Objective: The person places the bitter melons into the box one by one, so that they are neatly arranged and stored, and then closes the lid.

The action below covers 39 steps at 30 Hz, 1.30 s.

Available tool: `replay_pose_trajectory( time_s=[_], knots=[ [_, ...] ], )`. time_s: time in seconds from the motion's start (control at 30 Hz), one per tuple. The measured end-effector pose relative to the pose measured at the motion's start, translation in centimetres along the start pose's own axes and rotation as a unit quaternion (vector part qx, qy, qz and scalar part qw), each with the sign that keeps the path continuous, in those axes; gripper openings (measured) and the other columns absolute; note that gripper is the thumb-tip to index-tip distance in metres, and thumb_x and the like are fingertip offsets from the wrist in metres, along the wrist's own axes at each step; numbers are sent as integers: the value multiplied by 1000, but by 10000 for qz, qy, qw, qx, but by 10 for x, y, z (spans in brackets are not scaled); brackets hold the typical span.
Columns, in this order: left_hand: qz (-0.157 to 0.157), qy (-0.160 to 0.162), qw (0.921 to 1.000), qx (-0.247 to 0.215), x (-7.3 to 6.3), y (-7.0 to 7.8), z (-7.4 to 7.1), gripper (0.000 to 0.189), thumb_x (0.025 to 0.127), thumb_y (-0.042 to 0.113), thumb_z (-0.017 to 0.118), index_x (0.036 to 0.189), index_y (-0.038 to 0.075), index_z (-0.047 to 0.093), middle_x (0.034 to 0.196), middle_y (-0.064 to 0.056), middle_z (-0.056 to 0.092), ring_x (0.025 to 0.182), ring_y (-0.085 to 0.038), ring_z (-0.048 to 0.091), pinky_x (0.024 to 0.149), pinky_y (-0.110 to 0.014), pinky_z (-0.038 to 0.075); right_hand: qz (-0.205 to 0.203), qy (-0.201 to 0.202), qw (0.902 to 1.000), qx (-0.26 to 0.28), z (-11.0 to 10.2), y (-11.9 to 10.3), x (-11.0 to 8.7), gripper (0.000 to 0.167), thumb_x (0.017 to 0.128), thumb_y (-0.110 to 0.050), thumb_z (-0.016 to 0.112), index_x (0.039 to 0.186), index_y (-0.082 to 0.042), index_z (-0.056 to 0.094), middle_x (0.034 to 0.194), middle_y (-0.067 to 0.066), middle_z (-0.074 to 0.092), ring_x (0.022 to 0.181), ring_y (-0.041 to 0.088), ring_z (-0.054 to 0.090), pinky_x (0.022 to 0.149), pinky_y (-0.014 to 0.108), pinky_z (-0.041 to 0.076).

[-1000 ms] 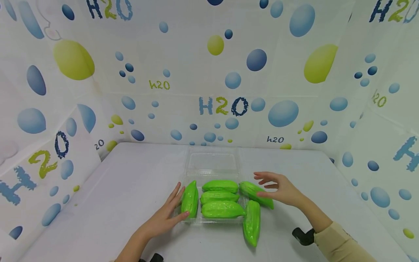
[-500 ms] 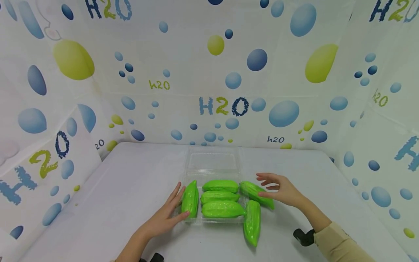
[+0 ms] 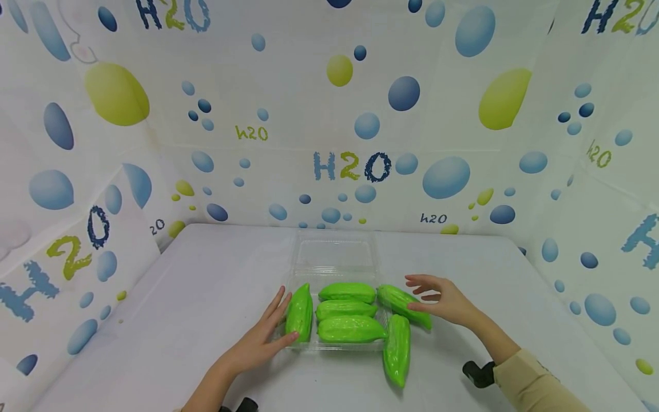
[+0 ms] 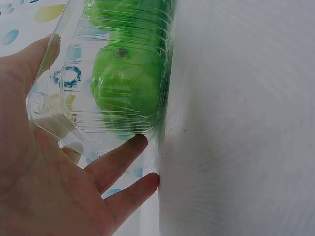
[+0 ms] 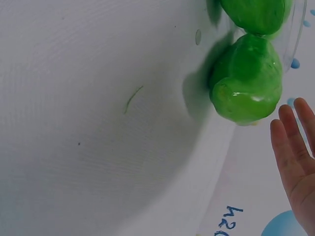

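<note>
A clear plastic clamshell container (image 3: 340, 347) sits on the table with its lid (image 3: 337, 252) folded back. Inside, three glossy, ridged green vegetables lie crosswise, the nearest one (image 3: 350, 329) at the front; another such vegetable (image 3: 299, 313) lies lengthwise at the left. My left hand (image 3: 259, 337) rests along the container's left side, fingers spread; in the left wrist view its fingertips (image 4: 140, 142) are at the ribbed wall. To the right, my right hand (image 3: 445, 300) hovers with loosely bent fingers around a slanted green vegetable (image 3: 401, 300), holding nothing.
A further green vegetable (image 3: 396, 352) lies at the container's front right corner, pointing forward. Black wrist mounts show beside both forearms, one (image 3: 479, 373) at the right. Behind the white table (image 3: 206, 274) hangs a white curtain (image 3: 288, 103) printed with blue and lime bubbles.
My right hand has drifted slightly down and to the right. The left hand, the container and the green vegetables stay where they were.
</note>
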<state>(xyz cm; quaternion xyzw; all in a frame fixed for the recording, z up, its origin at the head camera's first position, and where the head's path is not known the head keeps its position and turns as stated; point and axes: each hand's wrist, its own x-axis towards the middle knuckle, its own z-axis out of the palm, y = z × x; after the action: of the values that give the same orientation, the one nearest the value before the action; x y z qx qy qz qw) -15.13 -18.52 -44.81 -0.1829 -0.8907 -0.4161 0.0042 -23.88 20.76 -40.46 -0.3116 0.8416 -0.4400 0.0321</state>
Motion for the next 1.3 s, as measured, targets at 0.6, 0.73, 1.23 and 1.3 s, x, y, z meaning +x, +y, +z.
replay_pose_trajectory(
  time_s=[0.6,0.73,1.23,1.3],
  knots=[
    [32,-10,9999,-104,0,2,-1,76,89,34,58,147,12,14,153,-10,-2,137,-36,3,99,-65,18,58,-26,9999,-101,5,25,4,60,78,-22,73,128,1,49,119,24,55,98,32,58,82,42,50],
    [16,-22,9998,-198,-1,4,-2,77,89,33,59,148,13,14,153,-9,-3,137,-34,2,99,-65,17,106,-27,9999,-100,5,27,4,59,79,-21,73,128,2,49,120,23,55,99,32,58,82,41,50],
    [-36,-28,10000,-88,0,1,0,78,89,38,58,148,14,12,153,-8,-4,138,-33,3,101,-63,16,311,-142,9991,-260,10,36,4,59,79,-24,72,127,2,50,120,22,55,98,33,58,77,42,52],
    [-31,-20,10000,-92,0,1,0,78,89,38,58,148,15,12,153,-8,-3,138,-33,2,101,-64,16,316,-169,9988,-336,10,37,3,59,79,-25,72,127,2,50,120,22,55,98,33,58,77,44,52]
  ],
)
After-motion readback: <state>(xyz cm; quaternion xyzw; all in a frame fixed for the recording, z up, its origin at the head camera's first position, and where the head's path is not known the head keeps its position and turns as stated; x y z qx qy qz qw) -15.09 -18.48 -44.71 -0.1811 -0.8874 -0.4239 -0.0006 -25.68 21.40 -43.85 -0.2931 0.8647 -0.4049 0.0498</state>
